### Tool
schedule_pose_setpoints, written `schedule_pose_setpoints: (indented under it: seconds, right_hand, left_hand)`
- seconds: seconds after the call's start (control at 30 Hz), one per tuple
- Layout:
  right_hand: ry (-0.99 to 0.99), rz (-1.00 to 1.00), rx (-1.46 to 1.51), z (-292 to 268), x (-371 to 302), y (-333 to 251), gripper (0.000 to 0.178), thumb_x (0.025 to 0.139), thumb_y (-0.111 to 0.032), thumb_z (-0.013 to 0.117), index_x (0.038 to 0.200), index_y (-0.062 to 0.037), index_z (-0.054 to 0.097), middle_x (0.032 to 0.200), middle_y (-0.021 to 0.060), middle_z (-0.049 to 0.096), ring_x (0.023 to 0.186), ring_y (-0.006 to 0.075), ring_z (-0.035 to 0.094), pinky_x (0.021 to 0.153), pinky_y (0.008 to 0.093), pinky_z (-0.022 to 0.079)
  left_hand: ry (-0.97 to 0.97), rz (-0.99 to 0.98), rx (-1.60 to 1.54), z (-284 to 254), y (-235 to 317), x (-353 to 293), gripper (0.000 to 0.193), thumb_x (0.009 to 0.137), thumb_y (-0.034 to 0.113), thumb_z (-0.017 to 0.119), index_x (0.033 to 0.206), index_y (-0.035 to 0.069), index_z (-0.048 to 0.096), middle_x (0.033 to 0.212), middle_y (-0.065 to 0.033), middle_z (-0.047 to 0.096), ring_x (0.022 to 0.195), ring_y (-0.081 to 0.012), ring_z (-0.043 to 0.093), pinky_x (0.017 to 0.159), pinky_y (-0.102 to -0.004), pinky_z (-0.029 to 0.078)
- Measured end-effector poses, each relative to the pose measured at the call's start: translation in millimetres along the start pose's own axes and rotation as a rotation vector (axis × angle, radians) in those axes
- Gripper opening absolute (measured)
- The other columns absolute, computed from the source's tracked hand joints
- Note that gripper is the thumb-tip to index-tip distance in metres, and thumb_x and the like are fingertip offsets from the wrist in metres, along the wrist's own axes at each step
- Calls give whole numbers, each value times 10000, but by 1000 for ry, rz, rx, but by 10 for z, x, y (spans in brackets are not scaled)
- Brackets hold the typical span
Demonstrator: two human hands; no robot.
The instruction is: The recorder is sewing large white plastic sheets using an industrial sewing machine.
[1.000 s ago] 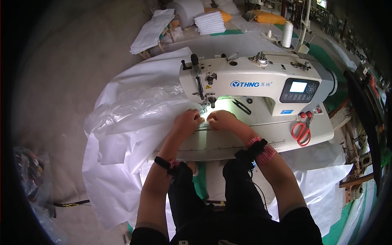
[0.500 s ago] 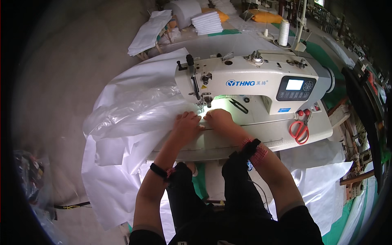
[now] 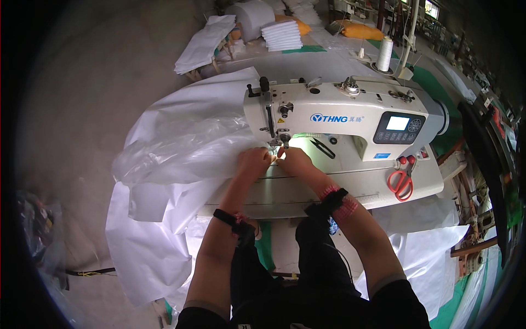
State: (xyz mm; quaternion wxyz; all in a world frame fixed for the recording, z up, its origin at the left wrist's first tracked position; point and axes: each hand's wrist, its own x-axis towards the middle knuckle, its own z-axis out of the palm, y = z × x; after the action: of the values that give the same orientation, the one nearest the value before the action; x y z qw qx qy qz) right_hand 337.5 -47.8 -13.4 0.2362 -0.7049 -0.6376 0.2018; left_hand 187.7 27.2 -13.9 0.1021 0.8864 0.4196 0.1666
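A white sewing machine (image 3: 329, 112) stands on its table, its lamp lighting the needle area. My left hand (image 3: 256, 163) is curled just in front of the presser foot (image 3: 275, 147), its fingers closed at the edge of the white sheet (image 3: 148, 247). Close beside it, my right hand (image 3: 297, 163) has thumb and fingers pinched together; what lies between them is too small to tell. The two sets of fingertips almost meet. Clear plastic film (image 3: 181, 151) lies crumpled over the sheet, left of my left hand.
Black thread snips (image 3: 322, 148) lie under the machine arm. Red-handled scissors (image 3: 400, 183) rest at the table's right. A thread cone (image 3: 384, 55) stands behind the machine. Folded white pieces (image 3: 281, 36) are stacked at the back. More white sheeting (image 3: 419, 252) hangs at the lower right.
My left hand has gone from fairly flat on the sheet to curled, with its fingers drawn in near the right fingertips. My right hand stays near the needle. The whole view has shifted slightly.
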Motion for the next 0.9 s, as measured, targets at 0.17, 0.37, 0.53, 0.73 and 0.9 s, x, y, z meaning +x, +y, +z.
schedule_pose_setpoints:
  seconds: [0.17, 0.37, 0.53, 0.73, 0.9]
  right_hand:
    - [310, -294, -400, 111, -388, -21, 188, 809, -156, 520, 959, -119, 628, 772, 77, 619, 658, 244, 634, 562, 377, 502]
    - [373, -340, -337, 88, -426, -71, 143, 801, -161, 523, 892, -116, 624, 726, 82, 621, 655, 251, 638, 552, 375, 497]
    - [343, -306, -253, 76, -359, -73, 220, 816, -217, 534, 979, -124, 648, 731, 99, 647, 652, 265, 639, 575, 406, 490]
    - [327, -233, -293, 103, -346, -75, 229, 816, -240, 546, 990, -131, 647, 724, 99, 647, 652, 265, 643, 576, 403, 495]
    - [351, -182, -294, 141, -369, -91, 168, 805, -235, 553, 857, -89, 618, 719, 101, 645, 657, 284, 643, 590, 419, 493]
  left_hand:
    - [8, 28, 22, 16, -16, -48, 285, 814, 363, 580, 865, 85, 616, 886, -93, 643, 888, -292, 592, 801, -445, 418]
    - [214, 84, 90, -10, 8, -137, 258, 802, 302, 631, 911, 80, 559, 847, -84, 605, 862, -297, 571, 800, -430, 404]
    - [218, 75, -17, 25, -94, -19, 235, 785, 279, 664, 857, 82, 558, 827, -86, 602, 840, -299, 567, 773, -431, 398]
    - [290, 79, -49, 95, -150, 61, 260, 784, 313, 670, 819, 83, 556, 810, -86, 596, 827, -307, 564, 771, -431, 394]
    - [312, 155, 31, -34, -133, -78, 262, 791, 335, 656, 833, 92, 569, 826, -79, 600, 850, -304, 562, 783, -431, 392]
